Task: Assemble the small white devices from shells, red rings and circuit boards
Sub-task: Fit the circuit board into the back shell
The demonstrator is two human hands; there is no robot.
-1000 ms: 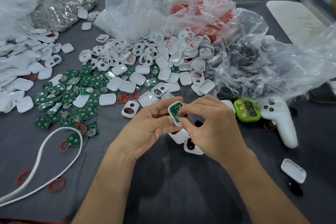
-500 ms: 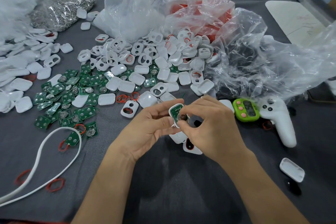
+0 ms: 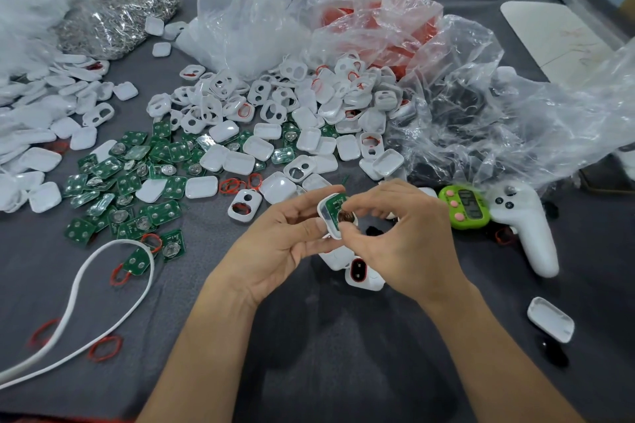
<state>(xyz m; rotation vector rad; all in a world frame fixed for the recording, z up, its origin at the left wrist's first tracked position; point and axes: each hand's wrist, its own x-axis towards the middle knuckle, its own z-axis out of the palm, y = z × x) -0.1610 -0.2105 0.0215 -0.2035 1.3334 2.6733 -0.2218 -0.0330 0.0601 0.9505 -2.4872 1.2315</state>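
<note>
My left hand grips a small white shell with a green circuit board seated in it, held above the grey table. My right hand pinches at the board's round metal cell with thumb and forefinger. Below my hands lie two white devices, one showing a red ring in its window. A heap of white shells lies behind my hands. Loose green boards spread to the left, and red rings lie between them and my hands.
Crumpled clear plastic bags fill the back and right. A green timer and a white controller sit right of my hands. A white cable loops at the left. One shell half lies at lower right. Shiny metal parts are piled at back left.
Both hands stay on the shell and board almost in place. My right fingers have shifted slightly over the round cell.
</note>
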